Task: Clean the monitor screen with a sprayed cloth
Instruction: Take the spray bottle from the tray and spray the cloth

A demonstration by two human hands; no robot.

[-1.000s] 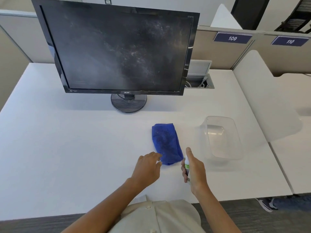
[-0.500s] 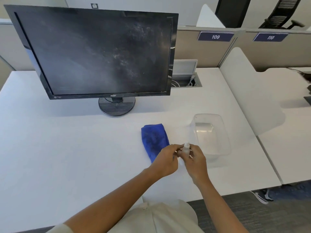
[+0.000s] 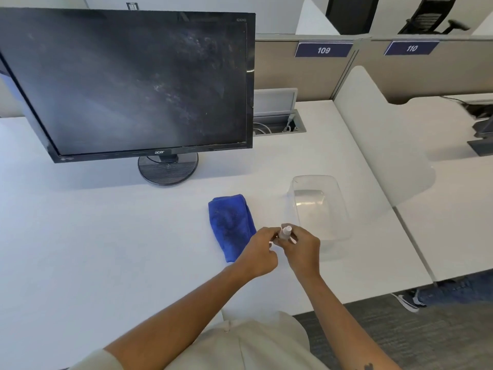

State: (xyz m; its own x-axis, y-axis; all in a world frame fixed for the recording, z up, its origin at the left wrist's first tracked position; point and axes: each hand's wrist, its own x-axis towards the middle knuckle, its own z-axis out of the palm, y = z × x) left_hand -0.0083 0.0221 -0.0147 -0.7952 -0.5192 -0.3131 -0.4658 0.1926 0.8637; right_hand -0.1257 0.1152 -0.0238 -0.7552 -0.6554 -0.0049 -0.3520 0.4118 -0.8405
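On the white desk (image 3: 93, 249), below the smeared monitor (image 3: 133, 81), a folded blue cloth (image 3: 230, 225) lies with its long axis running away from the person.

Just right of the cloth's near end, the right hand (image 3: 302, 252) grasps a small spray bottle (image 3: 285, 234) upright, while the left hand (image 3: 260, 252) pinches at its top; the left hand is nearer the cloth, practically at its edge, so the nozzle likely needs aiming leftward.

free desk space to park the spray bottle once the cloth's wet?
Widest bare patch: the desk left of the blue cloth, in front of the monitor stand. A narrower strip runs between stand and clear tub. Crowded: both hands meet at the bottle, wedged between cloth and tub.
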